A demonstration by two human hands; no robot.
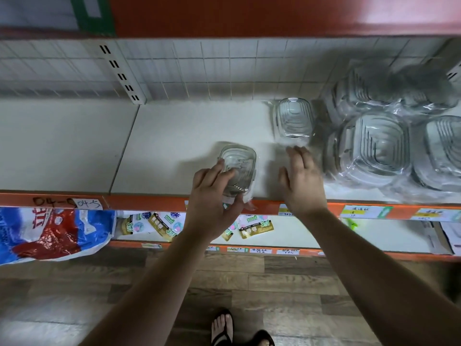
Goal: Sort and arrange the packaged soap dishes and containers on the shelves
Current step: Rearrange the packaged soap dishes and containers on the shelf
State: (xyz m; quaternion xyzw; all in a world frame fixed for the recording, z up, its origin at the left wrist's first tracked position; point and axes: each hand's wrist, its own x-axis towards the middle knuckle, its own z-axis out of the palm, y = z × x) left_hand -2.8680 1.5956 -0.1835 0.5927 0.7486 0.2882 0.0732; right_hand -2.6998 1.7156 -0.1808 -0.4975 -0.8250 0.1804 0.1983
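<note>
White shelf (159, 136) in a shop carries the goods. At its front edge the left hand (212, 203) clenches its grip on a packaged soap dish (239, 161). The right hand (301, 181), grip released, is nearer to the second soap dish (294, 121), which lies just beyond it toward the back edge, long axis front-to-back.

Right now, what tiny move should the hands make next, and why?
Probably the left hand should slide the front dish back and right, next to the back dish. It grips that dish at the shelf edge, apart from its match, which lies beside the big containers. The right hand is open, reaching toward the back dish.
</note>
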